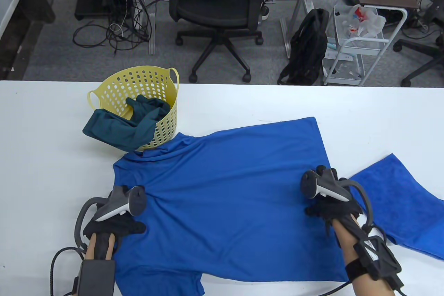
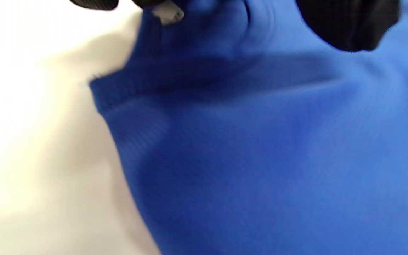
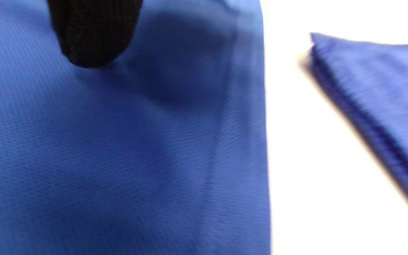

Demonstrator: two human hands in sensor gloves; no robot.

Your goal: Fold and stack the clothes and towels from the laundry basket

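Blue T-shirt point(image 1: 229, 199) spread flat across white surface point(image 1: 41, 171), fine ribbed knit, lightly rippled.

Pressed at either side by left hand point(image 1: 114, 225) and right hand point(image 1: 329, 202), finger spread impossible to tell. Folded blue towel point(image 1: 399, 202) just right; perforated yellow laundry basket point(image 1: 138, 98) behind, teal garment point(image 1: 125, 126) spilling over rim onto collar.

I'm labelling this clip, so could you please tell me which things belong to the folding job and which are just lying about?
Job: shirt, towel, basket, teal garment, left hand, right hand.
Lying about: chair, backpack, cart, cables.
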